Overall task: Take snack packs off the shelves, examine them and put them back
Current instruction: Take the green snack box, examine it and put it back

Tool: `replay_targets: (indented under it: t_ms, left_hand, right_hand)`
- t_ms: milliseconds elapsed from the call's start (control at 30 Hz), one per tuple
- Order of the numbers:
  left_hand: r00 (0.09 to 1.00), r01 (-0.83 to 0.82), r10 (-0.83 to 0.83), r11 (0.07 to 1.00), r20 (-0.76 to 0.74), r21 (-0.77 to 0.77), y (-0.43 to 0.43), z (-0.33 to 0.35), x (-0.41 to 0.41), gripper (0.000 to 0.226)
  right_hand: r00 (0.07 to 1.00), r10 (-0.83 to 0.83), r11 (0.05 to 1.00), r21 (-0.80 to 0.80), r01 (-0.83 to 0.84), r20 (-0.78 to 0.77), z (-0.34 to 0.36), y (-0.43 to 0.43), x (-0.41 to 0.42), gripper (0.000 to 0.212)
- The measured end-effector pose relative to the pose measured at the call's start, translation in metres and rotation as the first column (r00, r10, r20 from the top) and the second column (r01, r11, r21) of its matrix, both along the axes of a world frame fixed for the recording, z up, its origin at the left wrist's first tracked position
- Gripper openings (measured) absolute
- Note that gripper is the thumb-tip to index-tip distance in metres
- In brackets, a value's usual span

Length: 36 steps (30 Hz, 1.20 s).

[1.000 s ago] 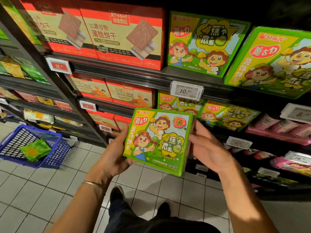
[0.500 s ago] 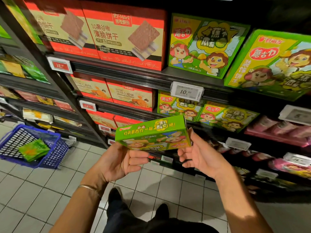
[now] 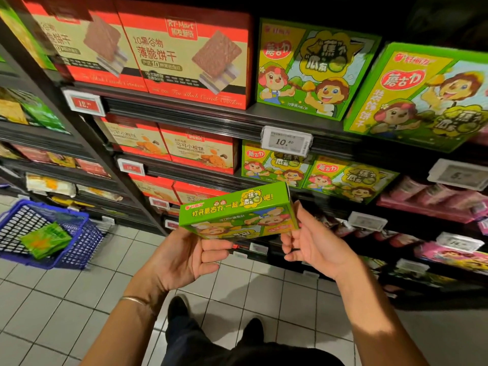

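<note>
I hold a flat green snack box (image 3: 237,211) with cartoon children in front of the shelves, tipped so its narrow top edge and part of its face point toward me. My left hand (image 3: 190,256) grips the box's lower left corner, fingers curled under it. My right hand (image 3: 314,244) pinches its right end between thumb and fingers. Matching green boxes (image 3: 314,67) stand on the shelf above, and more green boxes (image 3: 343,178) sit on the shelf behind the held one.
Red cracker boxes (image 3: 184,56) fill the upper left shelf, smaller red boxes (image 3: 195,150) below them. A price tag (image 3: 286,141) reads 10.80. A blue basket (image 3: 47,233) with a green packet sits on the tiled floor at left. Pink packs (image 3: 433,196) line the right shelves.
The box has been tipped from face-on to edge-on. Both hands shifted from its sides to its lower corners and now hold it nearly still.
</note>
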State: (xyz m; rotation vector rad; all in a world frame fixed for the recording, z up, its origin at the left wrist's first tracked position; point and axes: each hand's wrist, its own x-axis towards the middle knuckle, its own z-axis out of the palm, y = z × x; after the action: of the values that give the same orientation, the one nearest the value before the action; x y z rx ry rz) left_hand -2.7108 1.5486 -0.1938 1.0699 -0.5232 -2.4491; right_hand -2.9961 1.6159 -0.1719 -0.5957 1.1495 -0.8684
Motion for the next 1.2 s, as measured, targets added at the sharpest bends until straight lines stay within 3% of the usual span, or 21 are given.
replay_targets:
  t_ms: [267, 467, 600, 733, 867, 1067, 1200]
  left_hand:
    - [0.999, 0.029, -0.028, 0.999, 0.046, -0.02, -0.002, 0.004, -0.009, 0.065]
    - [0.996, 0.041, -0.031, 0.993, 0.089, -0.109, -0.006, 0.013, -0.013, 0.061]
    - [0.993, 0.033, -0.012, 0.984, 0.121, -0.175, -0.007, 0.03, -0.019, 0.063]
    - [0.989, -0.008, 0.042, 0.972, 0.141, -0.233, -0.003, 0.043, -0.025, 0.038]
    - [0.973, -0.014, 0.082, 0.954, 0.218, -0.298, 0.004, 0.046, -0.031, 0.042]
    - [0.973, -0.034, 0.102, 0.95, 0.206, -0.31, 0.004, 0.046, -0.031, 0.038]
    - [0.963, -0.011, 0.097, 0.947, 0.25, -0.322, 0.002, 0.044, -0.03, 0.036]
  right_hand:
    - [0.999, -0.036, 0.999, -0.038, 0.035, -0.029, -0.007, 0.003, -0.013, 0.082]
    - [0.967, -0.153, 0.988, 0.008, 0.155, 0.206, -0.018, 0.009, -0.017, 0.042]
    - [0.93, -0.201, 0.978, 0.115, 0.173, 0.307, -0.034, 0.013, -0.014, 0.047]
    - [0.887, -0.23, 0.968, 0.188, 0.165, 0.402, -0.054, 0.019, -0.003, 0.057]
    - [0.847, -0.256, 0.957, 0.248, 0.153, 0.466, -0.071, 0.022, 0.005, 0.064]
    - [0.87, -0.256, 0.958, 0.232, 0.169, 0.422, -0.066, 0.018, 0.004, 0.068]
    - [0.831, -0.274, 0.96, 0.184, 0.21, 0.484, -0.061, 0.018, 0.0, 0.064]
